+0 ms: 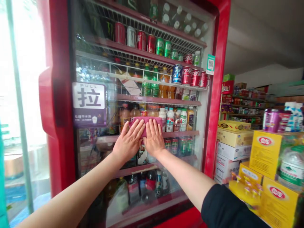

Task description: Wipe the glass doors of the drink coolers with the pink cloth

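A folded pink cloth (155,120) lies flat against the glass door of a red drinks fridge (220,63). My left hand (129,139) presses on the cloth's left part with straight fingers, its thumb out to the side over the glass. Beside it, my right hand (153,136) lies flat on the cloth's right part, fingers stretched upward. Neither hand is wrapped round the cloth; both palms face the door. Part of the cloth is hidden under the fingers. Behind the glass, white-capped bottles (170,119) and other drinks stand on the shelves.
The door handle (47,95) juts out at the left, next to a purple and white pull sign (89,104). Yellow cartons (264,152) and a large water bottle (292,166) are stacked at the right. Stocked store shelves (249,104) stand farther back.
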The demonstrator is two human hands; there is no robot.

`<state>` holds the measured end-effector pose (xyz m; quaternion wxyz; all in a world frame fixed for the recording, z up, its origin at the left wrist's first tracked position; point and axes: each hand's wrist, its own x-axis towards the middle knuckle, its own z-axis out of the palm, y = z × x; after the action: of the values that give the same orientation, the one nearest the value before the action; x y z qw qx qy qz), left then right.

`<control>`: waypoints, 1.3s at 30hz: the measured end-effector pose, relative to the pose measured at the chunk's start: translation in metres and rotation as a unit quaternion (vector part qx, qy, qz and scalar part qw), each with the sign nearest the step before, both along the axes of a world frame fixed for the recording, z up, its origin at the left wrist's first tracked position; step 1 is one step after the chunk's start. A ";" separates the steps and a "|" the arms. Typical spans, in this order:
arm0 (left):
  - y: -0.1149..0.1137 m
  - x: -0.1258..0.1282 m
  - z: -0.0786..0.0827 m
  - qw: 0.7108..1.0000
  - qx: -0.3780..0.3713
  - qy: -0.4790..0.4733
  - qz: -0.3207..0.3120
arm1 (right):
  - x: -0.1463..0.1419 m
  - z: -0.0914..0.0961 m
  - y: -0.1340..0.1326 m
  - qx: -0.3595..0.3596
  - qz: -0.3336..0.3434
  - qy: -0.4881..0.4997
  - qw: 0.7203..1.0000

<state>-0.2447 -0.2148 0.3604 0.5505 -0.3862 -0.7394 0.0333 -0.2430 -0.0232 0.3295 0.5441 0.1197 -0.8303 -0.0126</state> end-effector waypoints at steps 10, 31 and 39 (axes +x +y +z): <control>-0.090 0.005 -0.008 0.998 0.037 -0.018 0.040 | -0.008 0.010 -0.094 0.038 0.061 0.004 0.997; -0.054 0.004 -0.063 0.993 0.100 -0.053 0.023 | 0.009 -0.006 -0.039 0.164 0.075 -0.021 0.983; 0.018 0.003 -0.060 0.997 0.059 -0.044 -0.010 | 0.009 -0.020 0.039 0.134 0.058 -0.017 0.989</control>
<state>-0.2420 -0.1970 0.3009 0.5396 -0.3614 -0.7597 -0.0325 -0.2339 0.0155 0.3096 0.5086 0.2401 -0.8219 -0.0900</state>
